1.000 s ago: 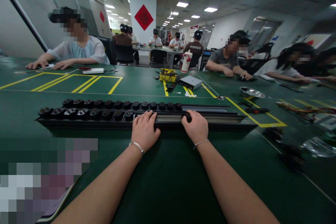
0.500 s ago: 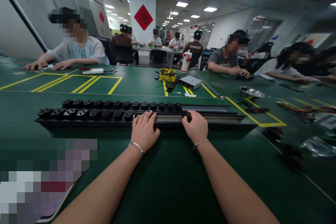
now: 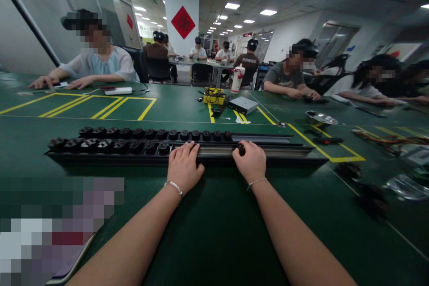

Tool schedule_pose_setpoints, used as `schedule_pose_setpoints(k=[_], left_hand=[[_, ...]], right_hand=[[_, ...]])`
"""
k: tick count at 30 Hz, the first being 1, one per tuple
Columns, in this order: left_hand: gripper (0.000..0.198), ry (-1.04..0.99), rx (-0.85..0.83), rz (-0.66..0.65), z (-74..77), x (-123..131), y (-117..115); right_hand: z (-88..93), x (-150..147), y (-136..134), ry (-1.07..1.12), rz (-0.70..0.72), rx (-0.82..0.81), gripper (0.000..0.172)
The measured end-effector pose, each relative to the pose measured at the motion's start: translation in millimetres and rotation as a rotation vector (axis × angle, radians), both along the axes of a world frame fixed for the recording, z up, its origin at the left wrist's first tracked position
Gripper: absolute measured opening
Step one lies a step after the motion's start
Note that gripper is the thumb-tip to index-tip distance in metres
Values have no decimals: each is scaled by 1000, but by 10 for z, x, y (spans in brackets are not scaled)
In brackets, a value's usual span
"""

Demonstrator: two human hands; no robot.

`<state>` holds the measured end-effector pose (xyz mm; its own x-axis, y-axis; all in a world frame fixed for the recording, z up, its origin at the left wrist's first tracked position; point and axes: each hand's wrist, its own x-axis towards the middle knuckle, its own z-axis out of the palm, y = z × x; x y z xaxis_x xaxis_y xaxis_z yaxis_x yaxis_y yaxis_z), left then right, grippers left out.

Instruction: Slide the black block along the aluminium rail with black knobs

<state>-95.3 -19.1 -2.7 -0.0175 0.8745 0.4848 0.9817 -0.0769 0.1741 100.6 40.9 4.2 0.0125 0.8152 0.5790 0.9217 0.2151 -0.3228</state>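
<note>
A long black track (image 3: 214,156) lies crosswise before me, with a metallic channel inside. Black socket-like modules (image 3: 136,146) fill its left stretch in a row. Just right of the last module, my left hand (image 3: 184,167) rests on the track, palm down and fingers stretched out. My right hand (image 3: 250,161) is closed around a small round black part (image 3: 241,148) over the bare channel; the fingers hide most of it. Behind runs a second black track (image 3: 264,138), also carrying modules (image 3: 161,134) on its left and middle.
Beyond the tracks are a yellow block wound with cable (image 3: 214,95), a grey box (image 3: 243,105), and a white bottle (image 3: 237,80). A metal bowl (image 3: 321,118) and dark parts (image 3: 372,201) are at right. A blurred purple item (image 3: 72,259) lies front left. Several people sit around.
</note>
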Motion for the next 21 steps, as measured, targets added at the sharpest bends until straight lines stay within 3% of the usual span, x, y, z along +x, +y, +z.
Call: schedule_pose_setpoints(k=[21], left_hand=[[53, 3, 4, -3, -8, -5, 4]], right_hand=[[29, -7, -10, 13, -16, -33, 28]])
